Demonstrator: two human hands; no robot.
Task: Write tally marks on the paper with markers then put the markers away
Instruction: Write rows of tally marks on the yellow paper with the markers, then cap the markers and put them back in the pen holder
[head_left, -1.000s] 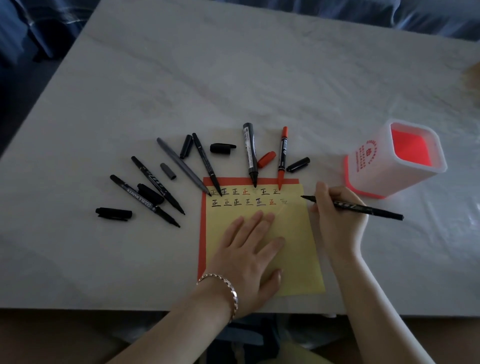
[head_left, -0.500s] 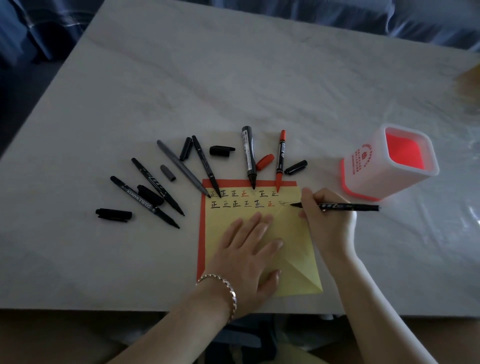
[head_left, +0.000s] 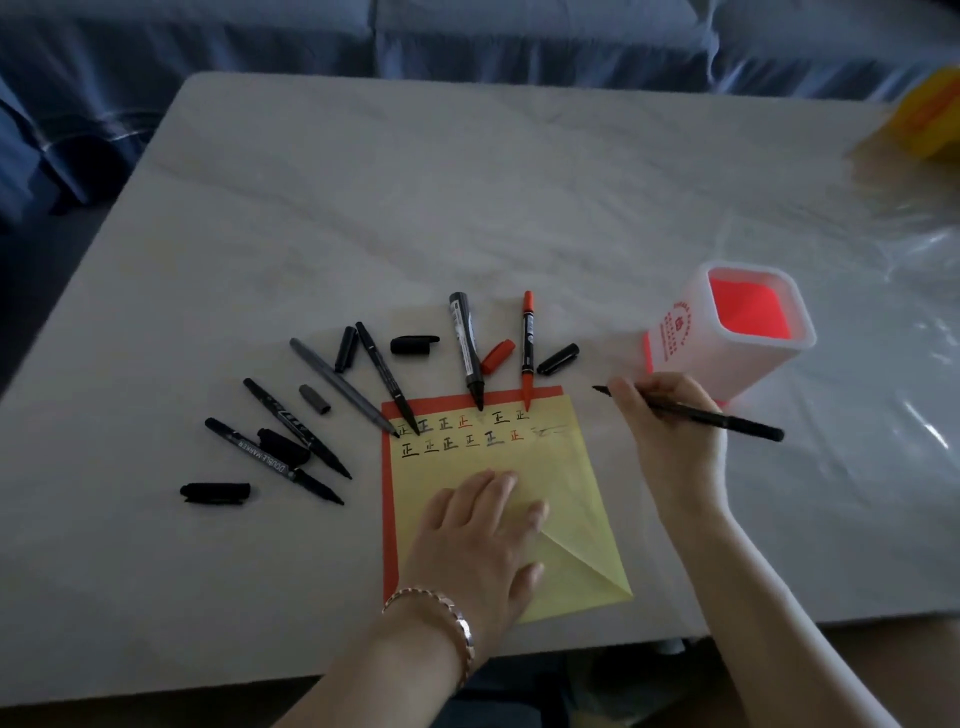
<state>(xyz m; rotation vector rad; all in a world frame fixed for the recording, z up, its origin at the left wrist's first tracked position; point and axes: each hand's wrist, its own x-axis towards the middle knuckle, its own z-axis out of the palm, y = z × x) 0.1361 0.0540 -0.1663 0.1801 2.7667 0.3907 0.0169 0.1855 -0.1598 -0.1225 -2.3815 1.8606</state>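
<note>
Black marker (head_left: 691, 413) tip has lifted off the paper (head_left: 566, 499).

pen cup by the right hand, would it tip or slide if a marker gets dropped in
The pen cup looks like thin translucent plastic and holds nothing, so probably light. It stands taller than wide, so a sideways knock near the rim might tip it. It rests on a glossy table, so it may slide when pushed.

table (head_left: 467, 208): pale marble | sofa (head_left: 519, 41): blue, behind | light: dim
</note>
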